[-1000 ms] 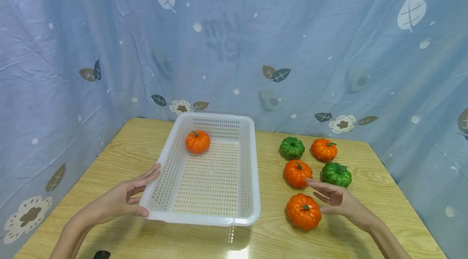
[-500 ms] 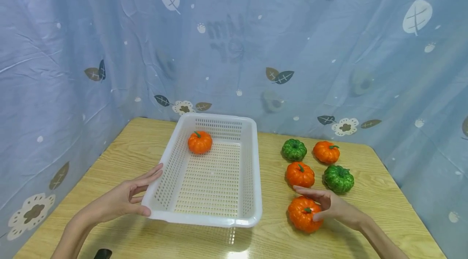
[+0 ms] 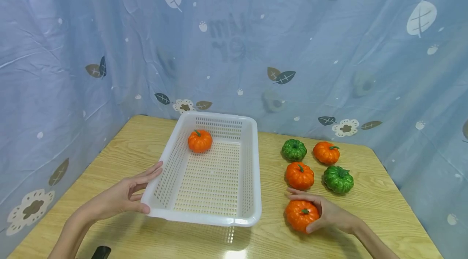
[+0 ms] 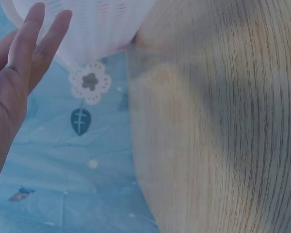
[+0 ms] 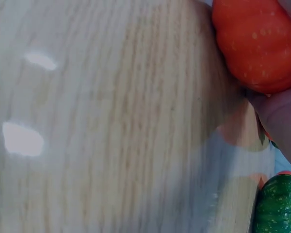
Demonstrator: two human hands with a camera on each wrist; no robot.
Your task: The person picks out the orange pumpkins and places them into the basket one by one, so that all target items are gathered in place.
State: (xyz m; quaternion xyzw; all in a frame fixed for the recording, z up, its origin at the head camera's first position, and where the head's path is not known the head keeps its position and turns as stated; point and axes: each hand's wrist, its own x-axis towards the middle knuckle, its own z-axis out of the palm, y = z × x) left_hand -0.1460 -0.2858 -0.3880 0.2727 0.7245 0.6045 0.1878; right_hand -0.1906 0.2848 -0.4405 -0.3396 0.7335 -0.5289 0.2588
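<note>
My right hand (image 3: 330, 214) curls round the nearest orange pumpkin (image 3: 300, 215), thumb at its near side and fingers over its far side. In the right wrist view the same orange pumpkin (image 5: 259, 46) fills the upper right corner, against the palm. My left hand (image 3: 120, 198) touches the left side of the white basket (image 3: 201, 218) near its front corner, fingers extended along the rim and thumb at the corner. The left wrist view shows the left hand (image 4: 14, 77) with spread fingers beside the basket (image 4: 94, 36). One orange pumpkin (image 3: 200, 141) lies inside the basket, towards the back left.
Beyond the right hand stand a green pumpkin (image 3: 294, 150), an orange one (image 3: 300, 175), another orange one (image 3: 326, 152) and a second green one (image 3: 338, 179). A dark object (image 3: 101, 252) lies at the front left. A blue patterned curtain (image 3: 234, 48) hangs behind the wooden table (image 3: 380, 202).
My right hand has moved left and towards me, from beside the nearest orange pumpkin to a grip round it. The left hand remains at the basket.
</note>
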